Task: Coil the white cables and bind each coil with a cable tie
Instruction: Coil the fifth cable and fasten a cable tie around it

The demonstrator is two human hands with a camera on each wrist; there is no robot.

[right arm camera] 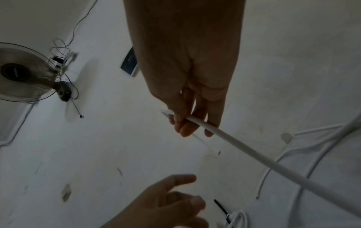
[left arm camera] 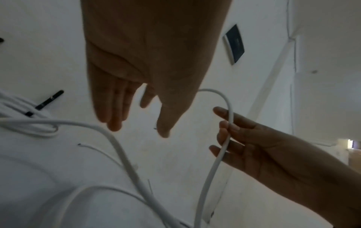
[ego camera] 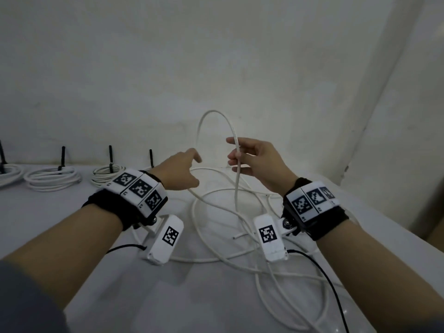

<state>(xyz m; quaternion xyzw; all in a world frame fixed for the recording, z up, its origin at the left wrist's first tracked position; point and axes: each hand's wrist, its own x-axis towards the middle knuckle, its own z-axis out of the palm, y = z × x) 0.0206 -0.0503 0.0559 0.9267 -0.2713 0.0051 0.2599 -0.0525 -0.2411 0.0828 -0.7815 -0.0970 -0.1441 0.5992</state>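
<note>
A loose white cable (ego camera: 217, 212) sprawls in loops over the white table (ego camera: 72, 224). My right hand (ego camera: 249, 162) pinches one strand of it and lifts an arch (ego camera: 211, 114) above the table; the wrist views show the same cable (left arm camera: 215, 163) (right arm camera: 244, 148) running through its fingers (right arm camera: 187, 123). My left hand (ego camera: 182, 171) hovers just left of the arch with straight, relaxed fingers (left arm camera: 115, 108), holding nothing. Three bound coils (ego camera: 51, 179) with upright black cable ties (ego camera: 63, 159) lie at the far left.
A wall rises right behind the table. Black cords (ego camera: 322, 267) trail from the wrist cameras across the table. The table's right edge (ego camera: 384, 227) runs diagonally. A fan (right arm camera: 25, 72) hangs on the wall in the right wrist view.
</note>
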